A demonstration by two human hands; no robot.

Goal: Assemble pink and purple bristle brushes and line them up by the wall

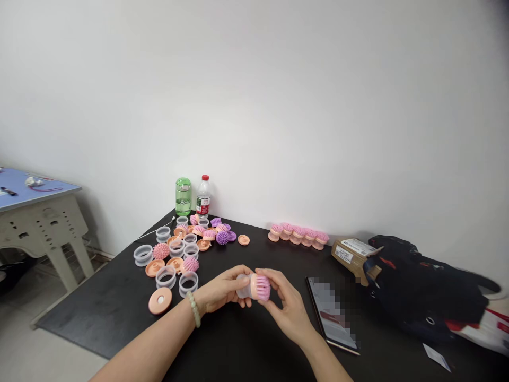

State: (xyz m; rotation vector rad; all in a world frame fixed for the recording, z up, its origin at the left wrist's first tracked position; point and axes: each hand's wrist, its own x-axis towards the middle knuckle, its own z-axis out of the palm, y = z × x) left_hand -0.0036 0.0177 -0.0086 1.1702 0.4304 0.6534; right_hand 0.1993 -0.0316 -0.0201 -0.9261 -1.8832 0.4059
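Observation:
My left hand (226,289) grips a translucent ring (243,286) above the black table. A pink bristle brush head (262,288) with a peach base is against the ring's right side, tilted sideways, and my right hand (284,302) pinches it from above and below. Left of my hands lie several clear rings (166,277), peach discs (155,267), pink brush heads (191,264) and purple brush heads (222,238). A row of several pink brushes (297,235) stands near the wall. A round peach cap (160,301) lies at the front left.
A green bottle (183,197) and a red-capped water bottle (203,197) stand by the wall. On the right of the black table (99,307) are a phone (332,315), a brown package (352,257), a dark bag (421,297) and a white card (436,357). A blue table (47,191) is at far left.

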